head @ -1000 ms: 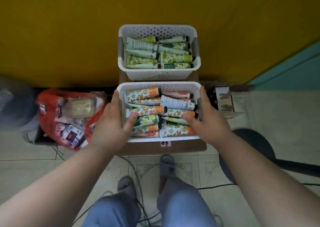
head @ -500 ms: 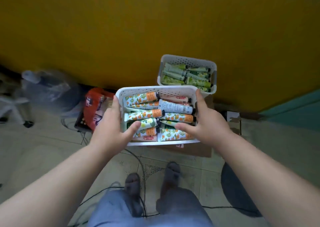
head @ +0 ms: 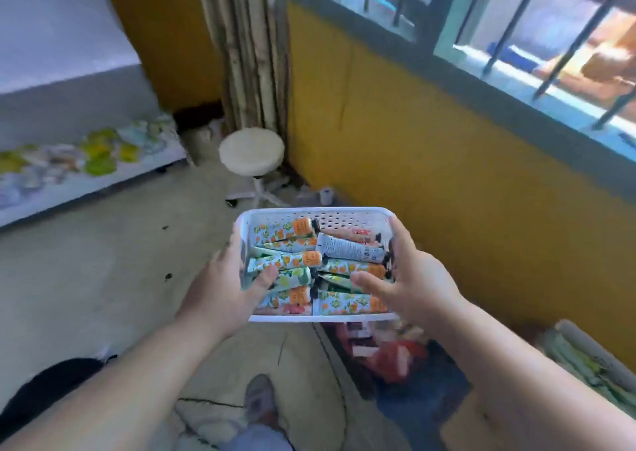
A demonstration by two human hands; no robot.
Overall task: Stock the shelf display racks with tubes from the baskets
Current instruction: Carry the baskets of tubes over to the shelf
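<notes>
Between both hands, one white basket (head: 318, 215) is held above the floor: left hand (head: 223, 287) and right hand (head: 411, 278) grip its short sides, thumbs curled over the rims onto the tubes (head: 292, 261) (roughly ten, partly blurred). One white stool (head: 252, 153) stands beyond.

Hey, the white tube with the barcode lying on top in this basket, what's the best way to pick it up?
Pinch the white tube across its flat body near the middle, coming straight down from above. It lies crosswise on top of the other tubes, so nothing covers it. The right hand is nearest, but both hands now hold the basket.
</notes>
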